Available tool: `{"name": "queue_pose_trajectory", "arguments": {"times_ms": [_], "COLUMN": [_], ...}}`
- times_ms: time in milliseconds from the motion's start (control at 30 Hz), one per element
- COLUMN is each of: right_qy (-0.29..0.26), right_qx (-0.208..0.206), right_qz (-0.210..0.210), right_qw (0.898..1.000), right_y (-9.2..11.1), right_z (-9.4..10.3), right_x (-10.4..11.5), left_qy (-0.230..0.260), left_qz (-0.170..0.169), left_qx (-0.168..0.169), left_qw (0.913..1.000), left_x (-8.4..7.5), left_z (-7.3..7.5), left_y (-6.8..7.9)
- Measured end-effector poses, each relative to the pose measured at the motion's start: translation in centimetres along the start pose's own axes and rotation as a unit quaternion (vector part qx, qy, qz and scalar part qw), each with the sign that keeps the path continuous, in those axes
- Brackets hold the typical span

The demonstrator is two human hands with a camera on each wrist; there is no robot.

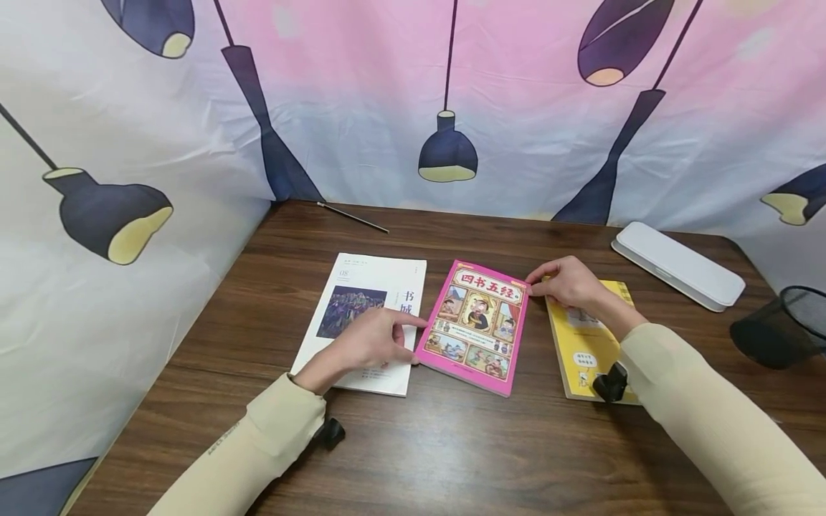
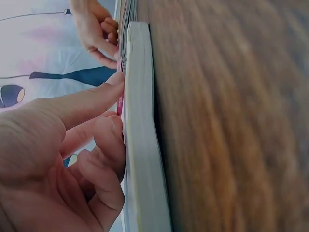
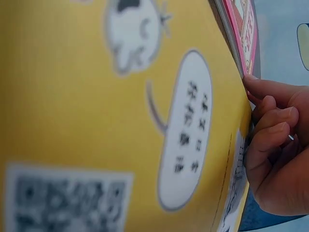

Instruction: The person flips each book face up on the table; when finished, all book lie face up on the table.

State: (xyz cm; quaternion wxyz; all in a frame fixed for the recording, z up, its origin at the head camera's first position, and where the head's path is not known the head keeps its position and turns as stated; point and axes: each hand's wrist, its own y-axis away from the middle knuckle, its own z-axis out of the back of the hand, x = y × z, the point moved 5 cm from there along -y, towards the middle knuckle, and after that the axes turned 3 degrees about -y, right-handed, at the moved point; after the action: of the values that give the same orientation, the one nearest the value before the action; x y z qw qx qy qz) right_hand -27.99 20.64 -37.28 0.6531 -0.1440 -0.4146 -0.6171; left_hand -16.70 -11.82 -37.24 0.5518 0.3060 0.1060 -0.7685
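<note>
Between two other books lies a pink comic-style book [image 1: 477, 326], cover up and slightly turned on the table. My left hand [image 1: 368, 340] reaches over a white book [image 1: 353, 309], its index finger and thumb apart and touching the pink book's left edge. The other fingers of that hand are bent in the left wrist view. My right hand [image 1: 571, 283] pinches the pink book's upper right edge between thumb and index finger, its wrist above a yellow book [image 1: 584, 347]. In the right wrist view the yellow cover [image 3: 72, 111] fills most of the picture, partly blurred.
A thin pencil-like stick [image 1: 353, 217] lies at the back of the brown table [image 1: 413, 451]. At the back right sits a white oblong case [image 1: 677, 265]. A black mesh cup [image 1: 771, 330] lies tipped at the right. Patterned cloth [image 1: 361, 107] hangs behind.
</note>
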Motion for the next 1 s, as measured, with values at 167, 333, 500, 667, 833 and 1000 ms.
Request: {"name": "queue_pose_trajectory", "arguments": {"times_ms": [167, 333, 500, 667, 833, 1000], "right_qy": [0.012, 0.011, 0.008, 0.011, 0.019, 0.013], "right_qx": [-0.008, -0.007, -0.006, -0.016, -0.031, -0.031], "right_qz": [-0.002, -0.004, -0.007, -0.012, -0.011, -0.011], "right_qw": [1.000, 1.000, 1.000, 1.000, 0.999, 0.999], "right_y": [-0.3, -0.5, -0.6, -0.6, -0.5, -0.3], "right_z": [-0.2, -0.2, -0.2, -0.3, -0.2, -0.1], "right_x": [0.1, 0.0, 0.0, 0.1, 0.0, -0.1], "left_qy": [-0.048, -0.073, -0.068, -0.053, -0.052, -0.063], "left_qz": [0.018, 0.023, 0.011, 0.006, 0.003, -0.009], "left_qx": [0.001, -0.005, -0.009, -0.005, -0.003, -0.010], "left_qw": [0.9987, 0.9970, 0.9976, 0.9986, 0.9987, 0.9979], "left_x": [-0.5, -0.9, -1.0, -1.0, -1.0, -1.4], "left_z": [-0.4, -0.6, -0.8, -0.8, -1.0, -1.1], "left_y": [-0.2, -0.2, 0.0, 0.2, 0.3, 0.5]}}
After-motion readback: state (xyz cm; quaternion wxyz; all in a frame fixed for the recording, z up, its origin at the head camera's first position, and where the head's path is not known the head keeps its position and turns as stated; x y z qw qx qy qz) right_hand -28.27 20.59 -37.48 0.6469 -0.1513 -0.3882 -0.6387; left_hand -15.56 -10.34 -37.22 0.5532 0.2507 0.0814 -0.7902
